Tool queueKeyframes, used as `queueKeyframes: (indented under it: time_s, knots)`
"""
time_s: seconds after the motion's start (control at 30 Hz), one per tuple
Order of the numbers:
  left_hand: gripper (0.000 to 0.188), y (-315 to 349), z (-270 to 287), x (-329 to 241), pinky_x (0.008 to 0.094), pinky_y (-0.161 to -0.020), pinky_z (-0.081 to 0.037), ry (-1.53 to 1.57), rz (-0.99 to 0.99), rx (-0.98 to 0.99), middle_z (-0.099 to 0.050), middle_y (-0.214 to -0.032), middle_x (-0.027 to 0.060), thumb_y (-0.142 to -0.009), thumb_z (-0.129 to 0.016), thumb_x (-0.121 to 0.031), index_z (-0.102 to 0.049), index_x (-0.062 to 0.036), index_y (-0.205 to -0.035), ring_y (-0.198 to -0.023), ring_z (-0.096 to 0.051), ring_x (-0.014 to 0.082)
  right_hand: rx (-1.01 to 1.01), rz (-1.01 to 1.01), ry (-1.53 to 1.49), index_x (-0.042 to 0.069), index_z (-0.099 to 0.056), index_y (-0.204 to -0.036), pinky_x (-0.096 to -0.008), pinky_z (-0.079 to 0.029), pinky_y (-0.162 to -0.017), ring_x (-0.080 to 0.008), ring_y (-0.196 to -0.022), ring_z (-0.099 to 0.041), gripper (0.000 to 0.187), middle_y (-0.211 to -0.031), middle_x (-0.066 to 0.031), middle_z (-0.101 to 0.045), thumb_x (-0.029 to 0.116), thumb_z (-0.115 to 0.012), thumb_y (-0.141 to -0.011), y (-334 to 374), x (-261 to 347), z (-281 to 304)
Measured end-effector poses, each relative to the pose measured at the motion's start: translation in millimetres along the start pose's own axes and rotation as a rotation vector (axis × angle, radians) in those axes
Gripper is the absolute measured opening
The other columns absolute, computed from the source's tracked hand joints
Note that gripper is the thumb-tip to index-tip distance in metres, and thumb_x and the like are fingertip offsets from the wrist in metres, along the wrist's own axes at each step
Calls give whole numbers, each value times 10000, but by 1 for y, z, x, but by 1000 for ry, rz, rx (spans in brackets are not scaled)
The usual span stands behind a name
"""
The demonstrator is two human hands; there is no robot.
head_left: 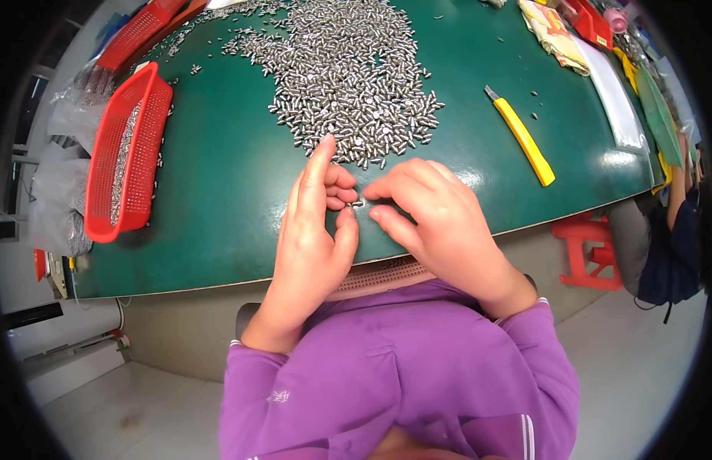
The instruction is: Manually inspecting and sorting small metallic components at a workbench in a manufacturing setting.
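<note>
Near the table's front edge, my left hand (308,222) has its index finger stretched out toward the pile. Its thumb and curled fingers are closed on a small silver metal part (357,204), one end of which sticks out to the right. My right hand (436,207) is just right of that part, thumb and forefinger bent and a gap between them, with nothing visible in it. Just beyond both hands spreads a large pile of small, pointed silver metal parts (352,77). The exact kind of these parts is too small to tell.
A red perforated basket (158,146) holding more small metal parts stands on the green table (218,153) at left. A yellow utility knife (524,142) lies at right, blade tip showing. Plastic bags (57,184) are beyond the left edge; a red stool (586,253) is below right.
</note>
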State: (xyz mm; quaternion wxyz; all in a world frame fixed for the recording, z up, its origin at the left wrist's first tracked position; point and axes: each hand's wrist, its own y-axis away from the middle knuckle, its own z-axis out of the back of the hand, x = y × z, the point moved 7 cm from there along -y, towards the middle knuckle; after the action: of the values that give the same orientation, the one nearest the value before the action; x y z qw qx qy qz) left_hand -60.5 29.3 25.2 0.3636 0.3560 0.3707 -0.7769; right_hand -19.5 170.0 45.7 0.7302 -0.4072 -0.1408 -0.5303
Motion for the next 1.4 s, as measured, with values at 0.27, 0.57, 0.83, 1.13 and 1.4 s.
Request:
queueKeyframes:
  time_s: [0.27, 0.57, 0.83, 1.13, 1.4]
  knots:
    - [841, -1, 1, 0, 317, -843, -544, 8, -14, -25, -506, -1218, 153, -823, -549, 195, -301, -47, -1589, -943, -596, 183, -9, 28, 66, 62, -622, -874, -428, -490, -712, -303, -815, -577, 125, -861, -90, -566, 87, -735, -826, -5, 0, -10]
    - [795, -1, 2, -1, 317, -841, -543, -20, -51, -31, -495, -1236, 160, -847, -552, 173, -313, -31, -1577, -957, -582, 189, -46, 7, 96, 62, -617, -847, -431, -492, -696, -304, -795, -579, 136, -840, -92, -569, 93, -746, -818, -3, 1, -9]
    - [770, -1, 2, -1, 306, -833, -558, -36, -39, -49, -492, -1266, 175, -856, -581, 161, -326, -12, -1561, -969, -598, 188, -11, -40, 52, 49, -656, -851, -438, -514, -711, -314, -793, -618, 92, -825, -103, -615, 94, -733, -833, -9, -4, -8]
    - [753, -2, 1, 1, 303, -827, -568, -18, -24, -53, -499, -1268, 183, -850, -591, 161, -340, 12, -1545, -959, -620, 181, -3, -49, 42, 53, -642, -831, -443, -518, -713, -317, -771, -619, 82, -797, -104, -614, 101, -706, -848, -12, -6, -11]
    - [744, -2, 1, 4, 301, -838, -567, 27, 0, -58, -517, -1257, 180, -848, -594, 164, -358, 9, -1536, -960, -628, 180, 35, -109, 43, 59, -637, -829, -405, -509, -683, -257, -733, -629, 91, -758, -61, -632, 85, -723, -817, -17, -9, -15]
